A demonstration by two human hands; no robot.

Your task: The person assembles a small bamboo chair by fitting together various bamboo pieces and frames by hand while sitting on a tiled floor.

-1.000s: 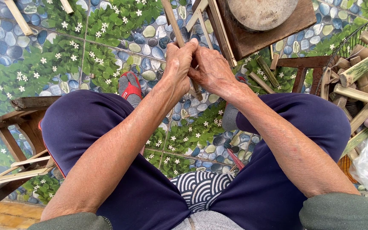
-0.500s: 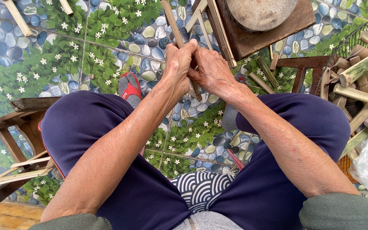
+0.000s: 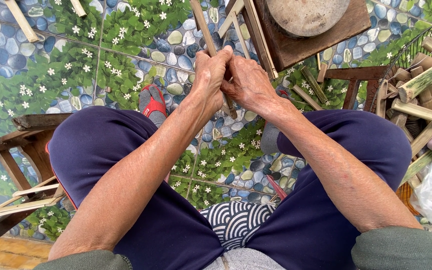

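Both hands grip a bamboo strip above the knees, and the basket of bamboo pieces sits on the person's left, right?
Not quite. The head view shows the basket of bamboo pieces on the person's right. The rest holds: the left hand and right hand grip a bamboo strip above the knees.

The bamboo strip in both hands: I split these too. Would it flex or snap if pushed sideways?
The bamboo strip looks long and thin, so it probably bends before breaking. It seems light, since the left hand and right hand grip only one end. Flat-sided, it likely won't roll.
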